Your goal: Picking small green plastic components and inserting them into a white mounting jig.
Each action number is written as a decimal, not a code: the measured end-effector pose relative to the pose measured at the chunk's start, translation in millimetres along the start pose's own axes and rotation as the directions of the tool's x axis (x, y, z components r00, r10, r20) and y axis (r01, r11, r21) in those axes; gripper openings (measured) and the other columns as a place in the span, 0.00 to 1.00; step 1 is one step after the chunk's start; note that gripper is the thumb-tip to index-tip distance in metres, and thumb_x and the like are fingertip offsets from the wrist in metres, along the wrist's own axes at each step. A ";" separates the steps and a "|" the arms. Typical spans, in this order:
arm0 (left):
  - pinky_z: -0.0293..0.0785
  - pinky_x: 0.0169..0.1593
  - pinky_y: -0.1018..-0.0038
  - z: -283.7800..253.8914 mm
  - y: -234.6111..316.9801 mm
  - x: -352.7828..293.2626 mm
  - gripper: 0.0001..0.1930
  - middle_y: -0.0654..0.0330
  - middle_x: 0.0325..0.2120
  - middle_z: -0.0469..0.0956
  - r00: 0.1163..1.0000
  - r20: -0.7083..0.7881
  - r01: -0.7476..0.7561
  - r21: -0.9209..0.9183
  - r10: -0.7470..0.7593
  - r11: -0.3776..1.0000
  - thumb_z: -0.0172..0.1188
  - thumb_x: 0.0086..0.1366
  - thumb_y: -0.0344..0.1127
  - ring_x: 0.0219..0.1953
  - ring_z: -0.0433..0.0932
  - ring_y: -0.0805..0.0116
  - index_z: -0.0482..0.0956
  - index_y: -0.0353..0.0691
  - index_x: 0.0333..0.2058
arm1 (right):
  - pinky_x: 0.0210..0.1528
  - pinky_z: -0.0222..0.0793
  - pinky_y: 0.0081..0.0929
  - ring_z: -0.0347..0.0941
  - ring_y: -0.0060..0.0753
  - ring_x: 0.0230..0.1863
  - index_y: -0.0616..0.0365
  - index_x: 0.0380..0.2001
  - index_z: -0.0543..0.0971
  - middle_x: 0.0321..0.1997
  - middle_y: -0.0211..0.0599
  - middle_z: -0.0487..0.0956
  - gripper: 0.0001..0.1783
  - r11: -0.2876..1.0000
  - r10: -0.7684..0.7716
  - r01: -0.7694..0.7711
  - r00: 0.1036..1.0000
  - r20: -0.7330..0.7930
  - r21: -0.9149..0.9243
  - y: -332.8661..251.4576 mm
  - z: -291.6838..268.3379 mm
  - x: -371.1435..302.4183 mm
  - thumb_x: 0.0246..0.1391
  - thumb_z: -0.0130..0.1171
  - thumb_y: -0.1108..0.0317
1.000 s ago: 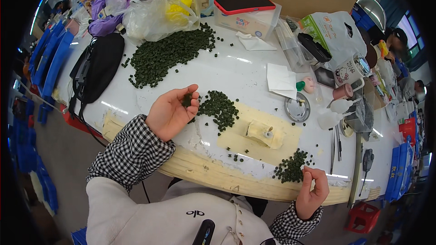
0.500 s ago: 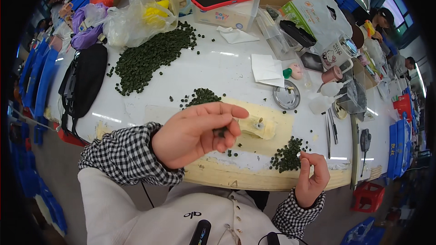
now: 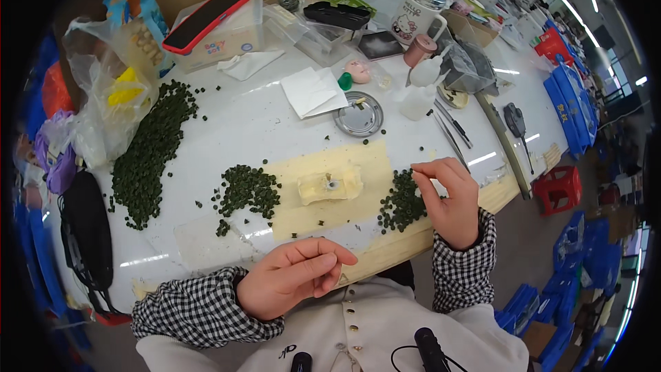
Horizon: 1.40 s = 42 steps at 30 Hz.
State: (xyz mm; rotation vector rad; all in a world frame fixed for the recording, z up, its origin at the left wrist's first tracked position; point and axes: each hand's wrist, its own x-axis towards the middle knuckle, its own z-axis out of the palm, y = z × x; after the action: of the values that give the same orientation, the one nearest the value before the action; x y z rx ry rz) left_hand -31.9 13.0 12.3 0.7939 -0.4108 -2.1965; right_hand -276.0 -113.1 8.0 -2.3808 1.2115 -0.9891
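- Worktable: white top with a pale wooden front edge, spanning the frame from left to right.
- Main heap of dark green pellets: an elongated mass at left, below a clear plastic bag.
- Yellow sheet: flat on the tabletop, at the centre of the frame.
- Lidded clear box: upper left, bearing a red-cased phone.
- Left hand: lower centre, near the table's front edge; fingers partly curled, thumb lying along the index finger. Whether anything is inside the curl cannot be told.
- Right hand: right of centre, beside the right-hand pellet cluster; thumb and index finger bent, their tips close together, the opening between them narrow. Whether a small item sits at the tips cannot be told.
- Middle pellet cluster: left of centre, by the left edge of the yellow sheet.
- Pale yellow block: on the yellow sheet, with a small upright peg near its middle.
- Right-hand pellet cluster: just right of the yellow sheet, near the front edge.
- Round metal lid: flat, above the yellow sheet.
- Tweezers: right of centre, above the right hand.
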 end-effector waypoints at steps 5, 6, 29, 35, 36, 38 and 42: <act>0.64 0.29 0.86 -9.2 -8.9 -4.1 0.11 0.65 0.29 0.75 1.000 -0.028 0.004 -0.013 -0.004 1.000 0.51 0.68 0.32 0.27 0.68 0.81 0.74 0.34 0.45 | 0.36 0.69 0.32 0.72 0.41 0.34 0.61 0.31 0.79 0.29 0.40 0.76 0.08 0.977 0.000 0.015 0.998 0.066 -0.214 7.7 -1.0 -1.5 0.45 0.63 0.73; 0.64 0.29 0.86 -10.2 -9.9 -3.4 0.10 0.64 0.29 0.76 1.000 -0.027 -0.003 -0.021 0.003 1.000 0.52 0.68 0.32 0.27 0.68 0.82 0.74 0.34 0.44 | 0.37 0.69 0.33 0.72 0.41 0.35 0.60 0.31 0.79 0.29 0.39 0.75 0.07 0.973 0.038 -0.015 0.995 0.092 -0.232 7.8 -2.3 -2.3 0.46 0.62 0.72; 0.59 0.25 0.87 -16.6 -16.1 -1.0 0.08 0.58 0.32 0.78 0.990 -0.097 -0.107 -0.061 0.101 0.992 0.53 0.66 0.29 0.21 0.62 0.82 0.75 0.33 0.42 | 0.32 0.69 0.32 0.73 0.41 0.28 0.60 0.27 0.79 0.26 0.38 0.76 0.04 0.980 0.028 0.030 0.957 0.289 -0.195 22.5 9.5 18.1 0.47 0.60 0.71; 0.58 0.26 0.84 -18.2 -14.1 -0.9 0.08 0.59 0.30 0.78 0.978 -0.122 -0.168 0.005 0.168 0.986 0.52 0.66 0.28 0.21 0.60 0.81 0.75 0.33 0.41 | 0.32 0.69 0.32 0.73 0.40 0.29 0.59 0.24 0.75 0.24 0.38 0.75 0.03 0.980 -0.021 0.072 0.964 0.266 -0.183 19.0 9.6 20.4 0.47 0.59 0.72; 0.58 0.26 0.83 -18.4 -14.0 -0.4 0.08 0.59 0.31 0.78 0.977 -0.129 -0.171 0.010 0.171 0.985 0.52 0.65 0.28 0.21 0.60 0.81 0.75 0.34 0.41 | 0.31 0.70 0.31 0.74 0.39 0.28 0.60 0.24 0.74 0.24 0.38 0.75 0.04 0.990 -0.009 0.040 0.976 0.220 -0.138 16.5 8.6 19.4 0.46 0.59 0.74; 0.58 0.25 0.83 -19.0 -14.4 -0.2 0.08 0.59 0.31 0.79 0.971 -0.156 -0.181 0.021 0.182 0.983 0.52 0.65 0.28 0.20 0.60 0.81 0.75 0.34 0.42 | 0.29 0.70 0.28 0.74 0.37 0.28 0.61 0.23 0.73 0.24 0.38 0.75 0.05 1.000 0.016 -0.018 0.989 0.150 0.015 8.1 7.9 17.0 0.45 0.60 0.76; 0.59 0.26 0.85 -16.8 -11.3 4.3 0.10 0.56 0.35 0.79 0.961 -0.187 -0.209 -0.005 0.205 0.978 0.53 0.65 0.28 0.20 0.61 0.82 0.76 0.33 0.43 | 0.26 0.70 0.25 0.75 0.34 0.26 0.61 0.26 0.75 0.25 0.37 0.75 0.06 0.950 -0.004 -0.042 0.989 0.147 0.310 -27.8 4.1 6.6 0.42 0.62 0.79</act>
State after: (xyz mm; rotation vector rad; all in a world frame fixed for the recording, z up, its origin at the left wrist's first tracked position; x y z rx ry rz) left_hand -29.3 16.6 -8.0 0.8920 -0.3562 -1.9120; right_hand -253.9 -101.8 22.8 -2.1462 0.9444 -0.9068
